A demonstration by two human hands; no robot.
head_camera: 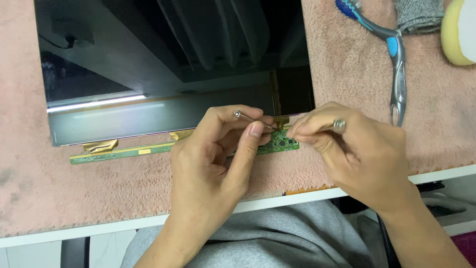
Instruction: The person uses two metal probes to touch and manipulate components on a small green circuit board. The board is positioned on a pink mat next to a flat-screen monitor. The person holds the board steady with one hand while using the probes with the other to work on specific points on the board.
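Pink mat (347, 64): circuit strip (285, 144) between both hands' fingertips.

Bright even light, glare on glossy panel (148, 74)

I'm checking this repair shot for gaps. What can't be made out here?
- Head view: tool tips hidden where the left hand and right hand meet.
- Green circuit strip: middle covered by the left hand; parts too small.
- Yellow sponge: cut by the right edge.
- Toothbrush: bristles cut by the top edge.
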